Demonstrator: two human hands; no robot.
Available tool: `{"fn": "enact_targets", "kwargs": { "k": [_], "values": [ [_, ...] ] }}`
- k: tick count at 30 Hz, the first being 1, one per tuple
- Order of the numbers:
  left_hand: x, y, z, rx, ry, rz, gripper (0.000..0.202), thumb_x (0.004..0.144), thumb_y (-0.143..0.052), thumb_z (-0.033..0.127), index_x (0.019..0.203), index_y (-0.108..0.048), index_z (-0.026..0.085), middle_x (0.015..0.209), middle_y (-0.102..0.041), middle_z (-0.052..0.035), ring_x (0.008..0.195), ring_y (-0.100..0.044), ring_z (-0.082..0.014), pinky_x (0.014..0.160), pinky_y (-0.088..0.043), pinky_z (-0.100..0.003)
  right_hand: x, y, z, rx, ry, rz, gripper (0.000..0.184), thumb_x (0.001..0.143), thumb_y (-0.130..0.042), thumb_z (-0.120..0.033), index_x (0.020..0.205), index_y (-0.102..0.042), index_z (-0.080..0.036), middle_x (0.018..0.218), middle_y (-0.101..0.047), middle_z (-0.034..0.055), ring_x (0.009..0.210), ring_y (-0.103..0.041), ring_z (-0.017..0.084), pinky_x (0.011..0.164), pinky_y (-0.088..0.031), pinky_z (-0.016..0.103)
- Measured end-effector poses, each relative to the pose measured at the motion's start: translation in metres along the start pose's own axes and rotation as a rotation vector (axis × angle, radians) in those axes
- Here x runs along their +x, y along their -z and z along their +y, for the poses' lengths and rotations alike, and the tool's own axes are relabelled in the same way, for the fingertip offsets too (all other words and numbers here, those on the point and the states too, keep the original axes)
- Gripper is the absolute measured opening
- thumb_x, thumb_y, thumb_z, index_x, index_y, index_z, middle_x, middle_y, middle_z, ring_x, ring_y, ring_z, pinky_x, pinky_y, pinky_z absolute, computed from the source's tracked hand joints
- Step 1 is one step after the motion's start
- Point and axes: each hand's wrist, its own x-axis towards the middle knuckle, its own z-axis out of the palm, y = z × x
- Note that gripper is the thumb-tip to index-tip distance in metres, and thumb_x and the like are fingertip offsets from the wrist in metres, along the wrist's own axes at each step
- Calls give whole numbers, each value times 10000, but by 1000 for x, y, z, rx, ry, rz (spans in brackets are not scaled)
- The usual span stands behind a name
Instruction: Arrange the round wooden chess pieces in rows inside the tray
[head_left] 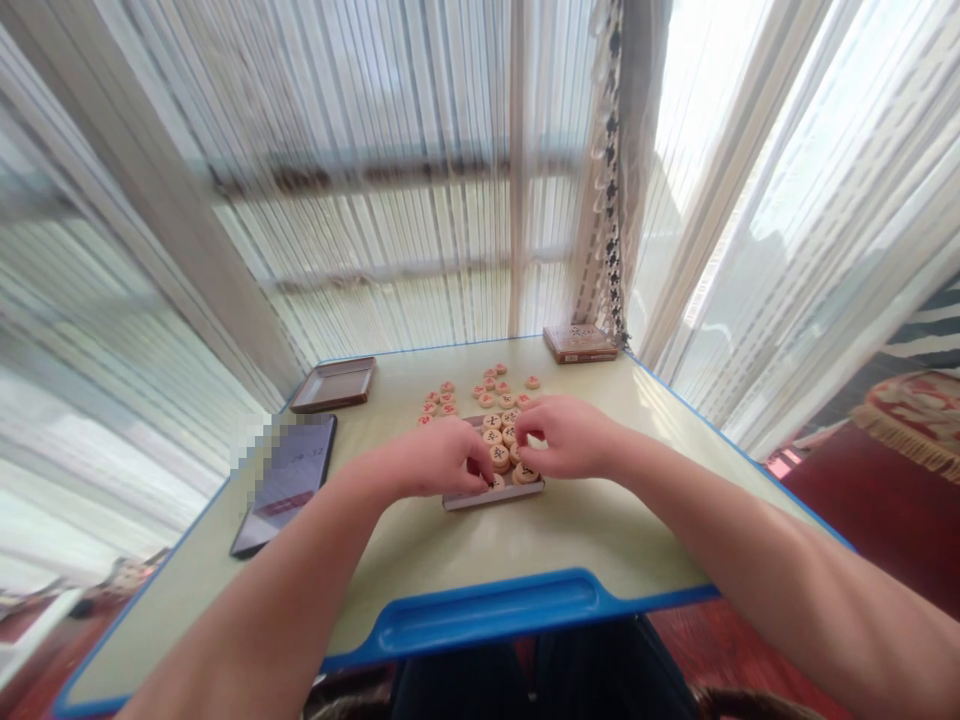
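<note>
Head view. A person sits at a pale table (pixel 525 545) with a blue rim, both bare forearms reaching in from the near edge. A shallow tray (pixel 480 500) lies at mid-table and holds round wooden discs (pixel 501 455) marked with dark characters, packed side by side.

The left hand (pixel 442 458) rests over the tray's near left corner. Its fingers (pixel 480 472) curl downward and touch the discs there. The grip is narrow, but whether a disc is pinched cannot be told, since the knuckles hide the fingertips.

The right hand (pixel 570 437) rests over the tray's right side, just beside the left hand and apart from it. Its thumb and forefinger are drawn close together above the discs. Whether they hold one cannot be told.

Loose discs (pixel 480 392), some marked in red, lie scattered on the table just beyond the tray. They reach from behind the left hand to behind the right.

A dark phone (pixel 289 480) lies flat on the left of the table, well apart from the tray. Part of its top corner is blurred. A brown lid (pixel 334 385), hollow side up, lies beyond the phone at the far left corner. A flat brown box (pixel 579 343) sits at the far right edge.

A long groove (pixel 487 615) is moulded into the blue rim nearest the person. Pale striped curtains (pixel 375 200) hang behind the table on all far sides.
</note>
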Motion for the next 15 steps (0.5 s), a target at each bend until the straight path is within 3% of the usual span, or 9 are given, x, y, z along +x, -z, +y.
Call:
{"fn": "enact_targets", "kwargs": {
  "k": [5,15],
  "values": [
    [1,-2,0,-1,-18,23,162,692,-567,252,772,-697,198,718,-648,12,637,-532,-105,560,-362,-190,-1,8,1,-99,-18,-96,137,686,-510,-284,631,-571,-173,638,-589,21,578,-454,123,514,-262,241],
    [7,-8,-2,14,-72,68,163,727,-571,273,809,-704,226,738,-666,25,671,-554,-108,600,-370,-193,-1,6,-1,-149,-56,-120,173,695,-487,-301,643,-591,-174,663,-611,37,613,-485,138,535,-267,246]
  ]
}}
